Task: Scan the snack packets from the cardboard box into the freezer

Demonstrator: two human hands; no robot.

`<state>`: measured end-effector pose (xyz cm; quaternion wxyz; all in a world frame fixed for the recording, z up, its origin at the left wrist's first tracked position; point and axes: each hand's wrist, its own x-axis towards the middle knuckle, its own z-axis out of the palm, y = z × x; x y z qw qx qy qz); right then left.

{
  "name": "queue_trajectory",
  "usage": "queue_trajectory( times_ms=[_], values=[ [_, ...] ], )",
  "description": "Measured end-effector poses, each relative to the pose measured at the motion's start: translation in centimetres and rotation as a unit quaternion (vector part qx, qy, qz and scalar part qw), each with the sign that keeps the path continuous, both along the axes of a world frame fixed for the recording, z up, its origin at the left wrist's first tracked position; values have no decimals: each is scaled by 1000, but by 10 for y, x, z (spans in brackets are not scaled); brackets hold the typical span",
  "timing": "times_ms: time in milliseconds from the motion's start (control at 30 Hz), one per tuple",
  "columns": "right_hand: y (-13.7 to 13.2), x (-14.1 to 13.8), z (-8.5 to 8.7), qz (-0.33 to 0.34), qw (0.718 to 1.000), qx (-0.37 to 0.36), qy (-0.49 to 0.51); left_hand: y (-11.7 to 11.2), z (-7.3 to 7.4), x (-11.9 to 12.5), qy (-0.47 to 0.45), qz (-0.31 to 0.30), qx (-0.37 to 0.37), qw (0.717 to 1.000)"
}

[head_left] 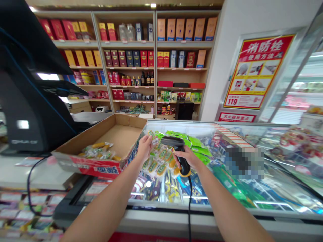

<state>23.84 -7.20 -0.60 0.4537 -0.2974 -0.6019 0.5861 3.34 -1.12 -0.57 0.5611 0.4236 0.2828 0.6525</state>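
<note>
My left hand [144, 147] is closed on the top of a string of small yellow-and-green snack packets [158, 161], which hangs down over the glass lid of a chest freezer [252, 188]. My right hand [186, 158] grips the handle of a black barcode scanner [176, 146] with a yellow base. Its head points left at the packets, close to my left fingers. The scanner's black cable [189, 208] drops toward me. To the left sits a shallow cardboard box [101, 161] with a few more of the same packets [99, 151] inside.
A black checkout terminal [30, 111] stands on the counter at left. Wooden shelves [153, 67] of boxed goods and bottles fill the back wall. A red fire-hydrant poster [257, 70] hangs at right. The freezer holds several coloured packages under its glass.
</note>
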Motion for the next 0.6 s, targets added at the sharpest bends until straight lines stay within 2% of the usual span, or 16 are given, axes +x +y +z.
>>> queue_trajectory(
  times_ms=[200,433,600],
  values=[
    [0,1,1,9,1000,7,-22,-1,0,4,25,42,1,999],
    [-4,-2,1,8,999,21,-45,-1,0,5,37,50,27,998],
    [-2,0,-3,14,999,21,-47,0,-1,4,94,112,48,988]
  ],
)
